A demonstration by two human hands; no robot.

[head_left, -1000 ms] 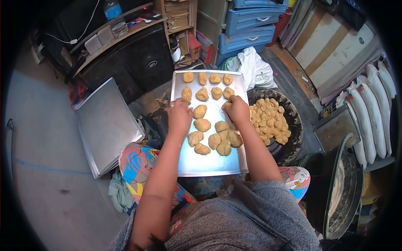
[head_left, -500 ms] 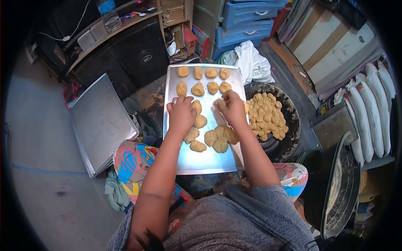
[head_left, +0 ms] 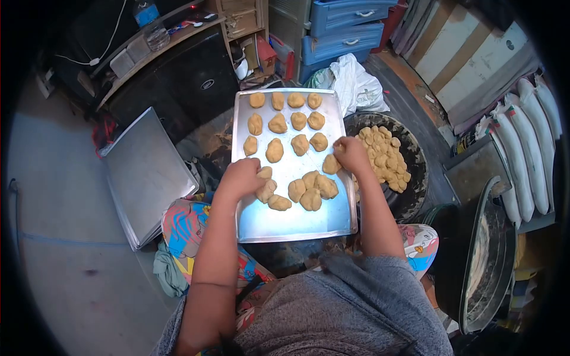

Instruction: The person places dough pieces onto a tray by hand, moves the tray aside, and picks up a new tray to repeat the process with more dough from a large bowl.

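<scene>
A metal baking tray (head_left: 291, 232) lies across my lap, with rows of dough pieces (head_left: 277, 123) on its far part. At the tray's left side, my left hand (head_left: 239, 180) has its fingers closed around a dough ball (head_left: 265, 172), beside other pieces near its fingertips. My right hand (head_left: 352, 155) is at the right edge, fingers bent against another dough ball (head_left: 331, 165); its grip is partly hidden. Between the hands, nearer me, sits a cluster of touching dough lumps (head_left: 310, 199).
A dark round basin (head_left: 419, 172) with many dough pieces stands at the right. Stacked trays (head_left: 145, 172) lean at the left. White sacks (head_left: 522, 148) and a large black tub (head_left: 475, 261) are farther right. Blue drawers (head_left: 344, 38) stand behind.
Both hands have moved apart and towards me, left hand to the left and right hand to the right. A third row of dough pieces now shows uncovered.
</scene>
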